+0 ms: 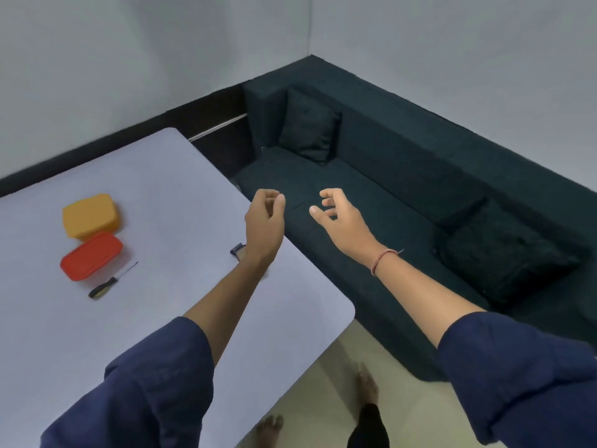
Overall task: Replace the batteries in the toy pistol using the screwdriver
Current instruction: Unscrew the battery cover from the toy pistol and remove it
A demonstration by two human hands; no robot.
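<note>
Left hand (pixel 265 218) and right hand (pixel 336 215) both raised in the air, fingers loosely curled, holding nothing; the left is over the far edge of the white table (pixel 177 195), the right over the dark sofa (pixel 403 176). Small dark object (pixel 236 250) on the table shows beside the left wrist, too hidden to identify. Screwdriver (pixel 111 281) lies untouched well to the left, just beside a red lidded box (pixel 90 255), with a yellow box (pixel 89 215) behind that.

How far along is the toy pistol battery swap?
Nothing looks done. The screwdriver lies untouched on the table by the red box. Left hand and right hand are empty. A dark item behind the left wrist may be the pistol. Everything remains.
</note>
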